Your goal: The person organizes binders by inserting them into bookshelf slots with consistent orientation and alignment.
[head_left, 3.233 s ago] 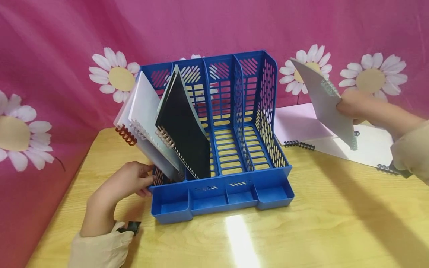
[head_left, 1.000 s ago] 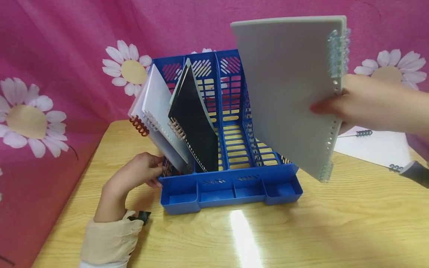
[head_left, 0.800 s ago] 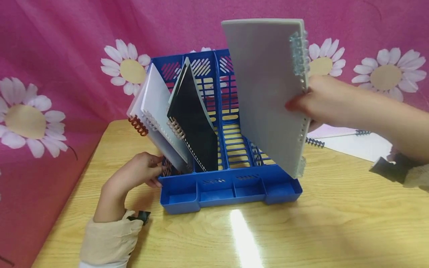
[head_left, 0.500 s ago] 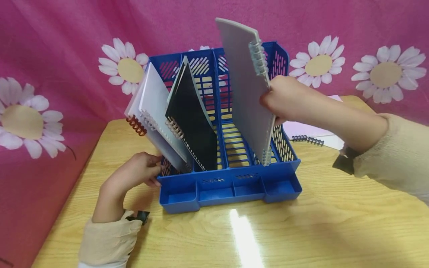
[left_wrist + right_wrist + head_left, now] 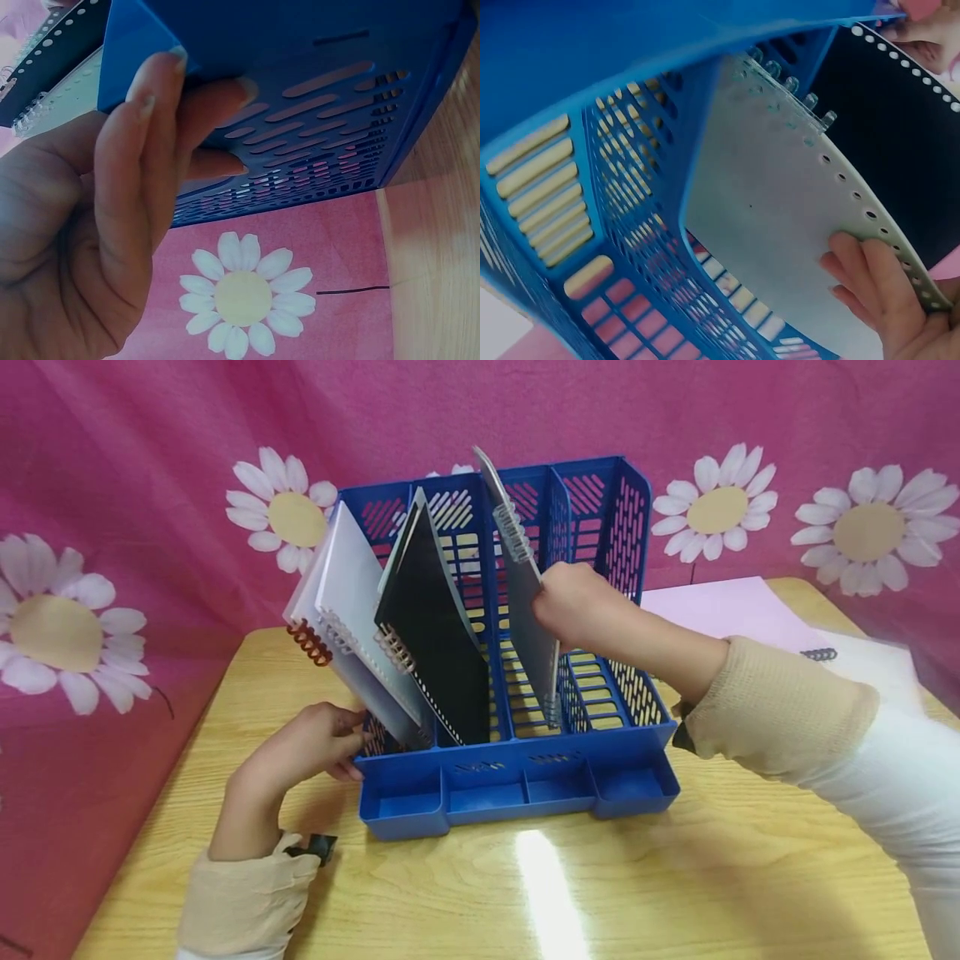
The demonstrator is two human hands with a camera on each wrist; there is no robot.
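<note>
A blue file organizer [image 5: 532, 752] with upright compartments and a row of small front trays stands on the table. My left hand [image 5: 311, 743] grips its left front edge, fingers against the slotted side wall [image 5: 300, 127]. With my right hand [image 5: 581, 610] I hold a grey spiral notebook [image 5: 525, 618] by its bound edge, thumb on one side and fingers on the other. It stands upright, slightly tilted, inside the third compartment from the left; its clear rings [image 5: 795, 90] face forward. A black spiral notebook [image 5: 435, 627] leans in the second compartment, white ones [image 5: 348, 577] in the first.
Right of the organizer lie a pink-covered notebook [image 5: 720, 606] and a white one [image 5: 873, 668], partly behind my right sleeve. A pink cloth with daisies [image 5: 585, 410] hangs behind the wooden table [image 5: 465, 893].
My right hand has carried the grey notebook from the right side, turned it edge-on and lowered it into the third compartment. My left hand stays on the organizer's edge.
</note>
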